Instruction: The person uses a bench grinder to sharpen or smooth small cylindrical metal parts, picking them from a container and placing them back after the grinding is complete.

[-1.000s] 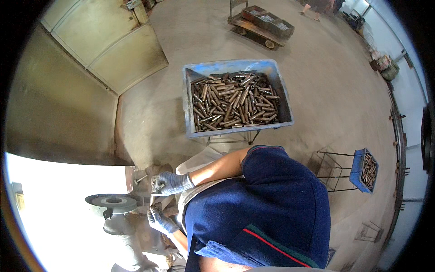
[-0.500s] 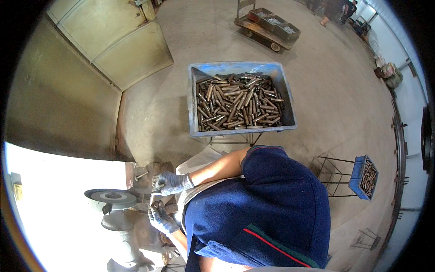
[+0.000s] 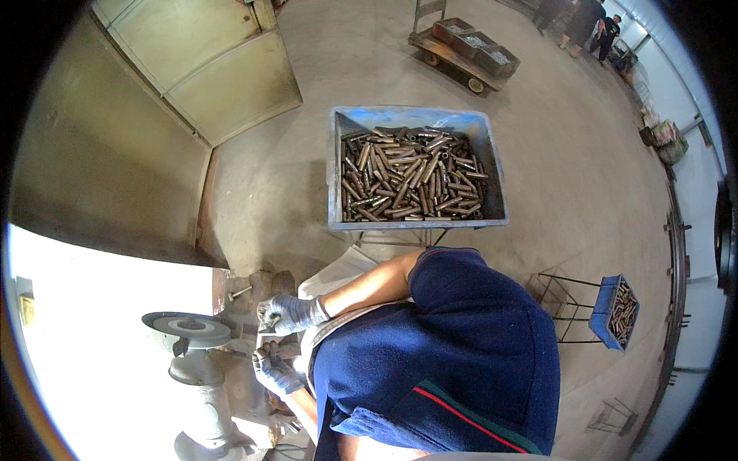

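Both my gloved hands are close together in front of my body, beside a grinder's round wheel [image 3: 201, 329]. My right hand [image 3: 290, 313], the upper one in the picture, is closed with its fingertips at one end of a short metal tube [image 3: 260, 340]. Just below it, my left hand [image 3: 278, 370] closes its fingers round the other end. The tube is small and pale in the bright light, and the gloved fingers partly cover it. A small gap separates the hands and the wheel.
A large blue bin [image 3: 496, 173] full of short metal tubes [image 3: 415, 173] stands on a metal stand. A smaller blue bin [image 3: 605, 309] of tubes is at right. A cart [image 3: 450, 61] carries several boxes. Metal panels [image 3: 108, 146] stand at left. People [image 3: 607, 34] are far off.
The view has shifted slightly, so the bins and cart appear a little further right. More of the distant people shows. Both hands keep nearly the same pose at the tube.
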{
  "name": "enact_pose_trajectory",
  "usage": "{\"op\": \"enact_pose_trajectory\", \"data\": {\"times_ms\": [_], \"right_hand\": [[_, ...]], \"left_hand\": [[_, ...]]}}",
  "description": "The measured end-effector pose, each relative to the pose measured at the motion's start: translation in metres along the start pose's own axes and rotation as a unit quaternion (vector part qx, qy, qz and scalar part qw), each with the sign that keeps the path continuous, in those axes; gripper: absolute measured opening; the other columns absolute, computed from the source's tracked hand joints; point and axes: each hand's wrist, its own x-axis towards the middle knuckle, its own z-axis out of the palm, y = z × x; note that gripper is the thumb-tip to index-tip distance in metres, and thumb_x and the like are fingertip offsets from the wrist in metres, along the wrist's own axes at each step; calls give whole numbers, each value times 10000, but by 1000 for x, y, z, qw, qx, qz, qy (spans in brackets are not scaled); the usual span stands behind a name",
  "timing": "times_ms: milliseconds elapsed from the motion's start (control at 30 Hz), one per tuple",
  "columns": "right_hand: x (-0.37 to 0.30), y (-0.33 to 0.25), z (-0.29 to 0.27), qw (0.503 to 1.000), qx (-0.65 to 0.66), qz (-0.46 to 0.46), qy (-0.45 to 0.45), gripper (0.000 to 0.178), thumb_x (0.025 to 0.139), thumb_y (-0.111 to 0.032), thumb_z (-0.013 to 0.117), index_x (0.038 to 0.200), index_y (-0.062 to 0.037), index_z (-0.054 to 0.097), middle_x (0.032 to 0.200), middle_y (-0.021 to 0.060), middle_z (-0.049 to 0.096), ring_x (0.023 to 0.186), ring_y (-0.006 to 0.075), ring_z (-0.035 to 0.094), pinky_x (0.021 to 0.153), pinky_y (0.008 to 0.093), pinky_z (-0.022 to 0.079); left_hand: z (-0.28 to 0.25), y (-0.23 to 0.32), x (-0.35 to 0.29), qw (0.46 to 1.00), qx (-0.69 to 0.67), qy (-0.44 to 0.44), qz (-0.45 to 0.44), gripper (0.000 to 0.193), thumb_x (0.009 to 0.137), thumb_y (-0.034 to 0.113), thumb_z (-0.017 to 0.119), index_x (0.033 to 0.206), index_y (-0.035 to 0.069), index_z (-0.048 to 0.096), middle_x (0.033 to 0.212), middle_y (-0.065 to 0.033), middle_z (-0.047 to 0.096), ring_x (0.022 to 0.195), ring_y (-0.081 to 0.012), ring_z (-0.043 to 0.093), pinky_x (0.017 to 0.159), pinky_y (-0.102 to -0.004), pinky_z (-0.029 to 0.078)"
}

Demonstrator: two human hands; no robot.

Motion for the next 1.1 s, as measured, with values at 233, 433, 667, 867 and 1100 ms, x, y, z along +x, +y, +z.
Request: {"op": "enact_pose_trajectory", "data": {"times_ms": [233,433,667,867,1100], "right_hand": [[5,4,6,1000,2,5,-19,120,728,-125,714,701,-33,642,730,70,584,689,207,571,612,315,453],[10,-9,-5,993,22,-78,-91,144,785,-151,688,714,-41,628,777,72,597,735,207,577,673,337,471],[14,-1,-2,992,45,-58,-102,151,799,53,630,900,-36,697,1044,22,580,754,45,544,589,145,408],[33,0,3,983,38,-113,-142,165,805,36,632,935,-38,701,1047,55,585,915,105,564,728,194,449],[36,21,1,989,-17,-55,-135,157,802,21,639,942,-24,696,1023,72,595,948,142,568,769,230,453]], "left_hand": [[14,13,-9,998,29,49,11,161,858,98,606,932,-37,561,903,-151,624,856,-267,623,802,-351,518],[24,23,-28,966,229,80,92,264,863,204,581,937,-50,585,793,-96,594,707,-146,527,633,-290,450],[14,18,-30,949,180,168,199,219,849,105,647,1020,-31,630,786,-11,641,625,-53,536,548,-190,433],[8,14,-24,968,75,140,196,175,845,47,632,1006,-23,641,866,-27,661,758,-62,582,668,-185,454],[-6,-12,12,980,4,128,152,157,838,48,637,980,-19,650,841,-23,656,737,-73,583,685,-206,466]]}}
